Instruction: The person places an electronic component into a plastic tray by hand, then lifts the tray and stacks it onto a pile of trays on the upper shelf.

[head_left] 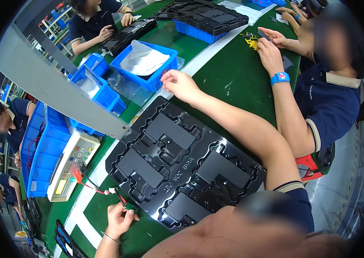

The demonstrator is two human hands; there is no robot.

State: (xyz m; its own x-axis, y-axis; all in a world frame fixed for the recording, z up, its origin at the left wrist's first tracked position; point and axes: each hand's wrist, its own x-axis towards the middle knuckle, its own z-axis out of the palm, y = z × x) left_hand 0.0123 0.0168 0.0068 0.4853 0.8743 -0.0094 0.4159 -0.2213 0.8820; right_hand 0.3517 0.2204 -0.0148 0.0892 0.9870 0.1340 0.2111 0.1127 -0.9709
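My left hand is closed at the near left edge of the black moulded tray. Its fingers pinch a small green connector, from which red and black leads run to the beige test meter. My right arm stretches across the tray's far right side. Beyond the tray's far edge, my right hand hovers beside a blue bin, fingers curled together; whatever they may hold is hidden. Several flat black rectangular pieces lie in the tray's recesses.
A grey metal post slants over the left of the green table. Blue bins stand behind it, one holding white cloth-like material. Stacked black trays sit at the back. A co-worker handles a dark piece at right, near yellow bits.
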